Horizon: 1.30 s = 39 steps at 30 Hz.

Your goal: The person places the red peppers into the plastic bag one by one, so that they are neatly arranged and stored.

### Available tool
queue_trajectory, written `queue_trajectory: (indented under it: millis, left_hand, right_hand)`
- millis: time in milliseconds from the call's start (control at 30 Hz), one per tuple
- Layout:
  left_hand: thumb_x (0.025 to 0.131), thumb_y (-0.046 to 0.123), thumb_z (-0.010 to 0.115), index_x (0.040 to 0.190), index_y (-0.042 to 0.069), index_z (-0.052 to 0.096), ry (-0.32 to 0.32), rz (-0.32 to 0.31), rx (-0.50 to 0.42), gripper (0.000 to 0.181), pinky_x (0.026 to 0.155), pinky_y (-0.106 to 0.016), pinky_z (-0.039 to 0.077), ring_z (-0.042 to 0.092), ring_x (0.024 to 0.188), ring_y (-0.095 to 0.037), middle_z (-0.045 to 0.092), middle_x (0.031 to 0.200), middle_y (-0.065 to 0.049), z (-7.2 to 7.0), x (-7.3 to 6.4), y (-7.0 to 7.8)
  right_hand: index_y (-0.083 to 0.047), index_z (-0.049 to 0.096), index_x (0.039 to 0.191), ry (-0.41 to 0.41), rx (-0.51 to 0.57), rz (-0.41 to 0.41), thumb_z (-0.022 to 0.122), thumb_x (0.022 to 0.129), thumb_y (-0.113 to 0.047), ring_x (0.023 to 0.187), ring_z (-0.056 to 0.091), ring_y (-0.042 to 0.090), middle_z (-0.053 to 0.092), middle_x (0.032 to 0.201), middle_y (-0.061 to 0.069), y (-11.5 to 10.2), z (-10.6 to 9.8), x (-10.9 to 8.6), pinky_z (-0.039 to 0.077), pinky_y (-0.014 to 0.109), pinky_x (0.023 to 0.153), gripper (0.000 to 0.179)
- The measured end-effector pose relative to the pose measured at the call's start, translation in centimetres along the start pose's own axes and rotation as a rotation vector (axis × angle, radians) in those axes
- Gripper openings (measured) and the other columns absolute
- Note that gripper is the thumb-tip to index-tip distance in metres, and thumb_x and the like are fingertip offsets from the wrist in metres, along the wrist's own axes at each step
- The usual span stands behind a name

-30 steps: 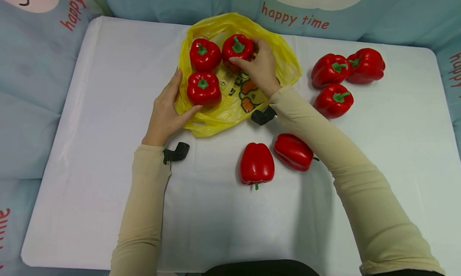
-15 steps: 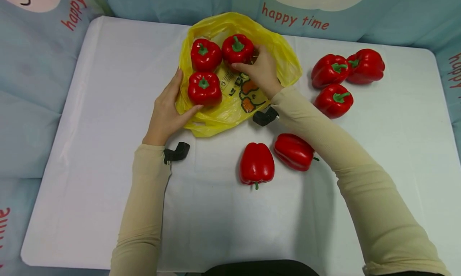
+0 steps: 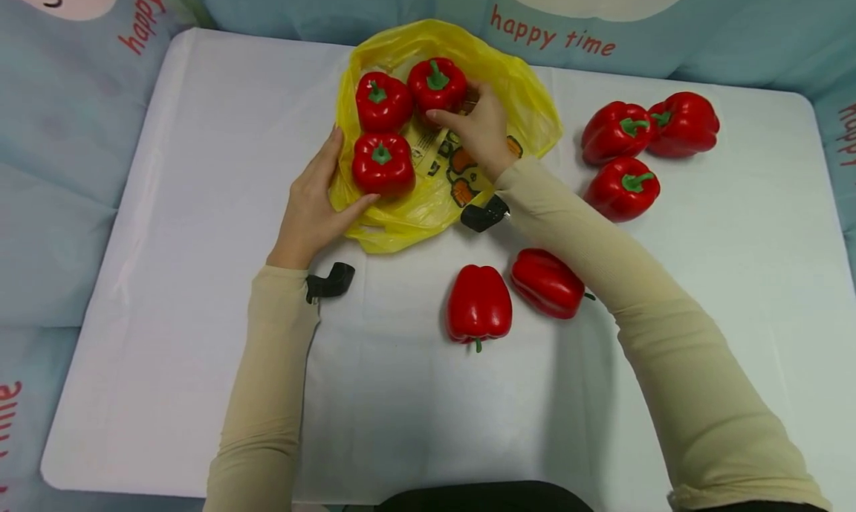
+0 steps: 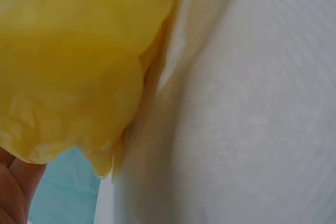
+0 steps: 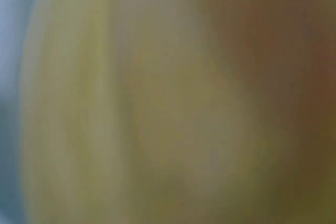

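Observation:
A yellow plastic bag [image 3: 435, 222] lies spread with its mouth open, with red bell peppers inside. My right hand [image 3: 481, 129] grips one red bell pepper [image 3: 438, 81] at the bag's far side, thumb on the near side. Beside it stand a bell pepper [image 3: 384, 103] and a nearer bell pepper [image 3: 383, 166], green stems up. My left hand [image 3: 313, 200] holds the bag's left side, thumb over the near rim. The left wrist view has the bag [image 4: 68, 66] covering most of that hand [image 4: 18, 187]. The right wrist view is too blurred for detail.
Two bell peppers lie near the bag, one pepper [image 3: 479, 304] in front and another pepper [image 3: 548, 283] beside the right sleeve [image 3: 602, 267]. Three more peppers [image 3: 622, 189] cluster at the right. All rest on a white-covered table [image 3: 167, 274] with a blue curtain [image 3: 301, 7] behind.
My right hand and the pepper in it have shifted slightly away and to the left inside the bag. My left hand has stayed at the bag's left side.

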<state>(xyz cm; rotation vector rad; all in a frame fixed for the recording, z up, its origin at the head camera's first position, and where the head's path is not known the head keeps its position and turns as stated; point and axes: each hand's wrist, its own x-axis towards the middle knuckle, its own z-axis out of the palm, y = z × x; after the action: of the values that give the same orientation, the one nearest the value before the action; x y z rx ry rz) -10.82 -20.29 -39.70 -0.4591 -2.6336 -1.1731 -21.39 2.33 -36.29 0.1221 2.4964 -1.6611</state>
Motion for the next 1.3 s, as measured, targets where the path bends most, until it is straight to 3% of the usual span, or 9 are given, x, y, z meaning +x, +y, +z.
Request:
queue_trajectory:
  millis: [233, 633, 1033, 1233, 1300]
  left_hand:
    - [0.079, 0.018, 0.078, 0.147, -0.001, 0.028, 0.013, 0.028, -0.025, 0.087, 0.111, -0.029, 0.025, 0.029, 0.138, -0.020, 0.030, 0.151, -0.012, 0.1, 0.0, 0.1]
    - [0.079, 0.018, 0.077, 0.147, 0.000, 0.026, -0.001, 0.036, -0.027, 0.087, 0.111, -0.027, 0.025, 0.027, 0.138, -0.017, 0.029, 0.152, -0.011, 0.4, 0.1, 0.1]
    - [0.079, 0.021, 0.077, 0.148, 0.001, 0.026, 0.003, 0.028, -0.020, 0.087, 0.111, -0.027, 0.025, 0.028, 0.138, -0.017, 0.029, 0.152, -0.011, 0.3, 0.2, 0.3]
    - [0.080, 0.022, 0.077, 0.148, 0.001, 0.027, 0.005, 0.007, -0.005, 0.087, 0.111, -0.027, 0.024, 0.028, 0.138, -0.017, 0.029, 0.152, -0.010, -0.1, 0.0, 0.2]
    - [0.080, 0.022, 0.077, 0.147, 0.001, 0.027, 0.006, -0.002, -0.003, 0.086, 0.111, -0.027, 0.024, 0.028, 0.138, -0.017, 0.029, 0.152, -0.010, -0.3, -0.1, 0.1]
  right_hand:
    - [-0.003, 0.040, 0.137, -0.021, 0.103, -0.001, 0.075, 0.081, -0.016, 0.117, 0.049, 0.014, 0.049, 0.134, 0.007, 0.2, 0.2, 0.1, 0.042, 0.011, 0.091, 0.067]
    - [-0.002, 0.041, 0.138, -0.040, 0.214, 0.047, 0.074, 0.082, -0.014, 0.116, 0.052, 0.015, 0.051, 0.132, 0.008, 0.2, 0.3, 0.7, 0.046, 0.015, 0.089, 0.066]
    - [-0.001, 0.040, 0.140, -0.065, 0.267, 0.052, 0.073, 0.083, -0.010, 0.117, 0.052, 0.016, 0.051, 0.134, 0.009, -0.5, 0.5, 1.2, 0.047, 0.016, 0.088, 0.066]
    - [-0.001, 0.030, 0.145, -0.150, 0.171, 0.104, 0.070, 0.085, -0.018, 0.125, 0.043, 0.015, 0.042, 0.142, 0.009, -1.2, -0.8, 0.6, 0.041, 0.016, 0.097, 0.074]
    - [-0.001, 0.033, 0.144, -0.179, 0.129, 0.104, 0.069, 0.086, -0.021, 0.125, 0.043, 0.016, 0.042, 0.142, 0.009, -1.4, -1.3, 0.1, 0.040, 0.017, 0.097, 0.072]
